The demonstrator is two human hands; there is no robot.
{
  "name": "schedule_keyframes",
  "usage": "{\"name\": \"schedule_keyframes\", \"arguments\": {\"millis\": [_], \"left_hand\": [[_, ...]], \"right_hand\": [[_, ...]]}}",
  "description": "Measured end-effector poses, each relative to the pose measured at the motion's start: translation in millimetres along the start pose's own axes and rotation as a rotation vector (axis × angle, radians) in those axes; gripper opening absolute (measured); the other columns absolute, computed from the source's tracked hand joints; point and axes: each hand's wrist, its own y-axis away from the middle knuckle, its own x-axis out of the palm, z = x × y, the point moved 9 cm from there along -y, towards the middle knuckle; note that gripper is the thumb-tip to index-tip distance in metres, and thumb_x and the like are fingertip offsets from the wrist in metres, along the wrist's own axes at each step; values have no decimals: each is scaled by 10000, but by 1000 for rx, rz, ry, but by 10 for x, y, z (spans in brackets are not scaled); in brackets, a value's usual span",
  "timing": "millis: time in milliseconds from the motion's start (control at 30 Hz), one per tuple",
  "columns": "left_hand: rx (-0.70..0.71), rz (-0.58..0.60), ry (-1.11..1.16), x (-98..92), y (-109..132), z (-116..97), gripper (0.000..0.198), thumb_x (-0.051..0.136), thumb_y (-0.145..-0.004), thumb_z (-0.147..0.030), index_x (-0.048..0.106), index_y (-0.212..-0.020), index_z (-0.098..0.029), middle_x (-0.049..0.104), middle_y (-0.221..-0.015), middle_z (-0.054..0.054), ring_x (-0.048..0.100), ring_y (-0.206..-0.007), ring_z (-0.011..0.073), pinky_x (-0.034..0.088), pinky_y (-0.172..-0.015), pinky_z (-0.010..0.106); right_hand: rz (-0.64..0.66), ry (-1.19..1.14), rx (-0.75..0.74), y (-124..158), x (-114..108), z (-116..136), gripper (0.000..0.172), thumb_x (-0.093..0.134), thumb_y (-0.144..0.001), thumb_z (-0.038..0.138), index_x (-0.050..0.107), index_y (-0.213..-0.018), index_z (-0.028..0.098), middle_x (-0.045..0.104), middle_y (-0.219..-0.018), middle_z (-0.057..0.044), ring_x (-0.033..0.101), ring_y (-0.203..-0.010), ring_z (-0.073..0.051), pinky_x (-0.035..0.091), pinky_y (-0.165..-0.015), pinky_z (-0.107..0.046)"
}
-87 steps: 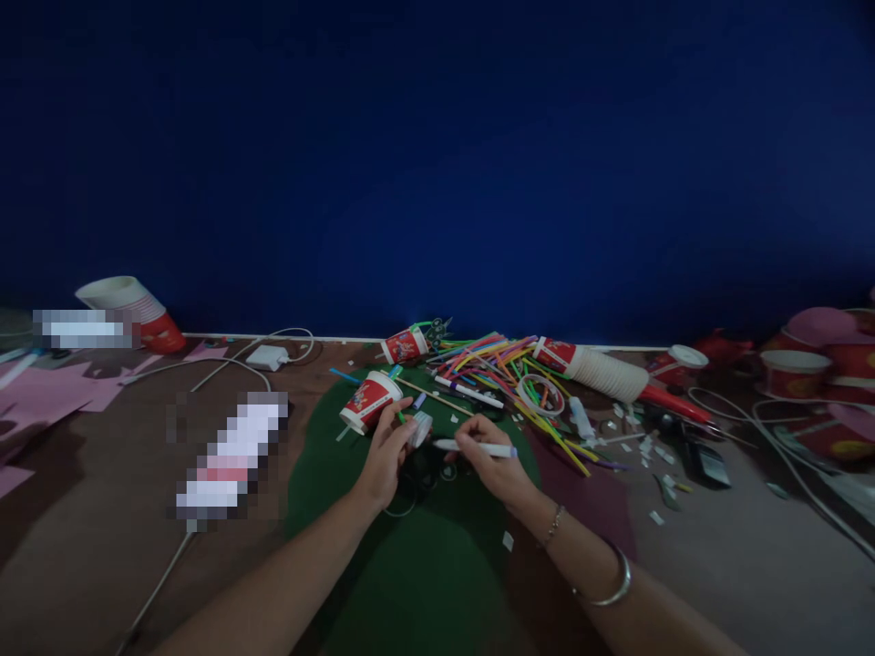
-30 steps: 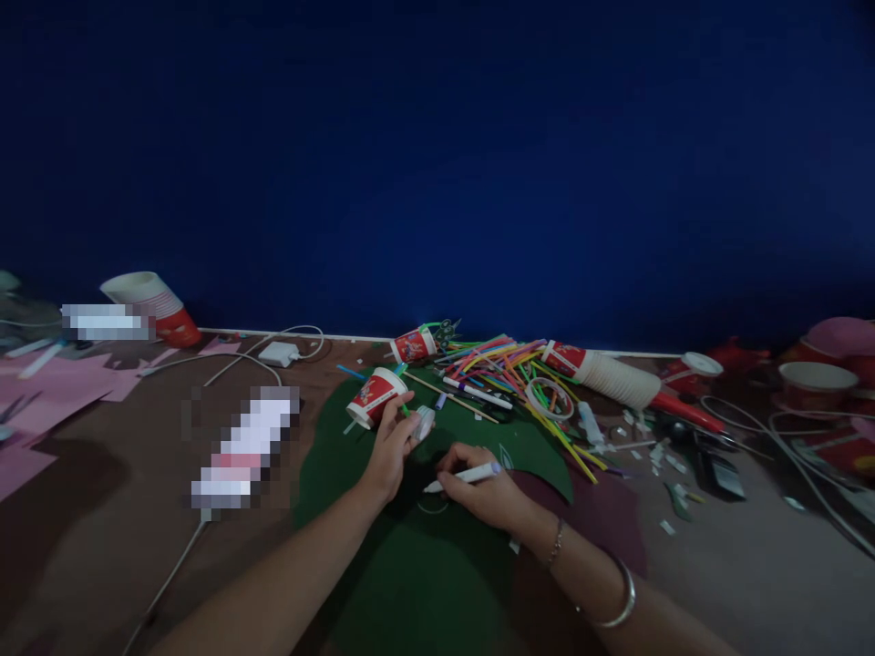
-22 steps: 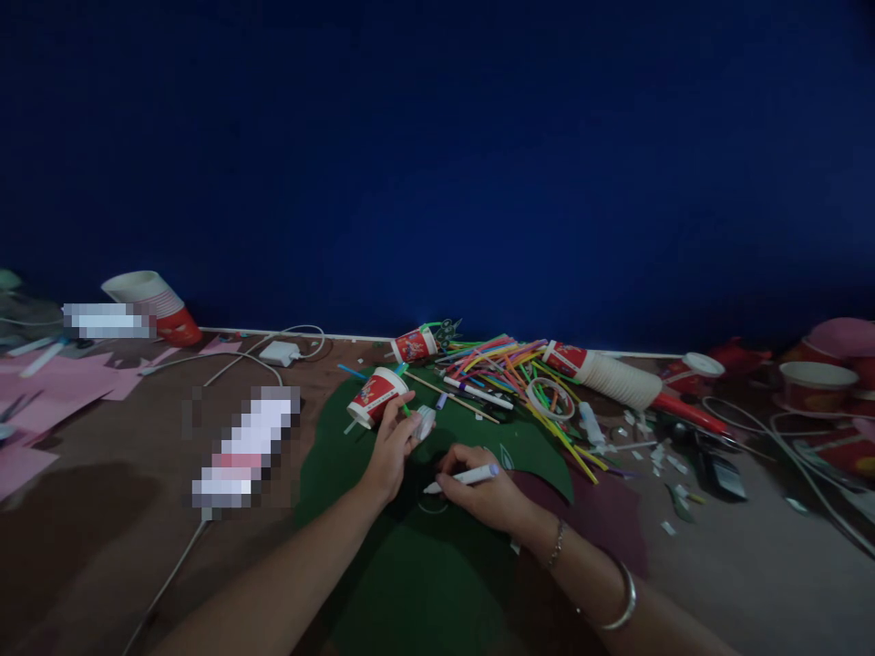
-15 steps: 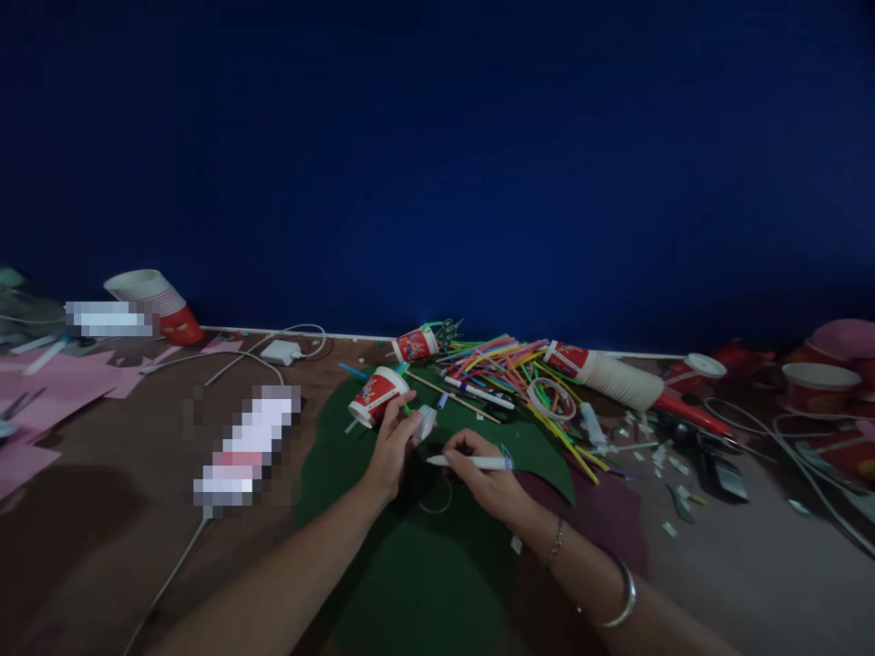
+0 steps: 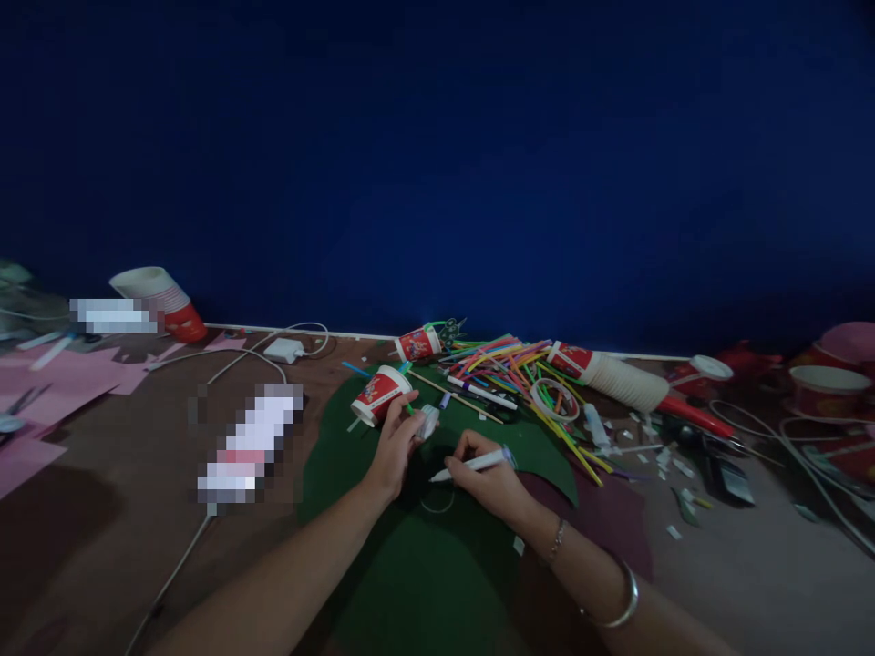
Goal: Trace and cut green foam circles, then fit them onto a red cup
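Note:
My right hand (image 5: 482, 474) is closed round a white marker pen (image 5: 471, 463), its tip pointing left just above or on dark green paper (image 5: 424, 569); I cannot tell if it touches. A thin pale circular line (image 5: 438, 508) shows on the paper below the tip. My left hand (image 5: 395, 451) pinches a small whitish ridged piece (image 5: 428, 422) whose exact kind is unclear. Just beyond that hand, a red and white paper cup (image 5: 381, 394) lies tilted, with a straw through it. A purple pen cap (image 5: 444, 401) is near the pale piece.
Behind lie colourful straws (image 5: 506, 360), a tape roll (image 5: 554, 399), another marker (image 5: 482, 392) and a small cup (image 5: 418, 344). Stacked cups (image 5: 625, 381) and paper scraps (image 5: 674, 465) are at right. At left are a phone-like blurred object (image 5: 250, 444), a white charger (image 5: 283, 350) and pink paper (image 5: 65, 383).
The marker has tilted, its tip dipping lower towards the circular line and its back end rising. My left hand keeps its pinch. The whole view has shifted slightly.

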Motion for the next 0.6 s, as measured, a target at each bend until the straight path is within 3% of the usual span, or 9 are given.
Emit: {"name": "schedule_keyframes", "arguments": {"millis": [600], "left_hand": [[-3, -8, -22, 7, 21, -39, 431, 620, -700, -345, 516, -1109, -257, 571, -858, -18, 623, -813, 166, 467, -785, 320]], "right_hand": [[71, 156, 15, 25, 86, 27, 171, 616, -679, 254, 486, -601, 178, 470, -500, 61, 401, -470, -78, 308, -434, -176]]}}
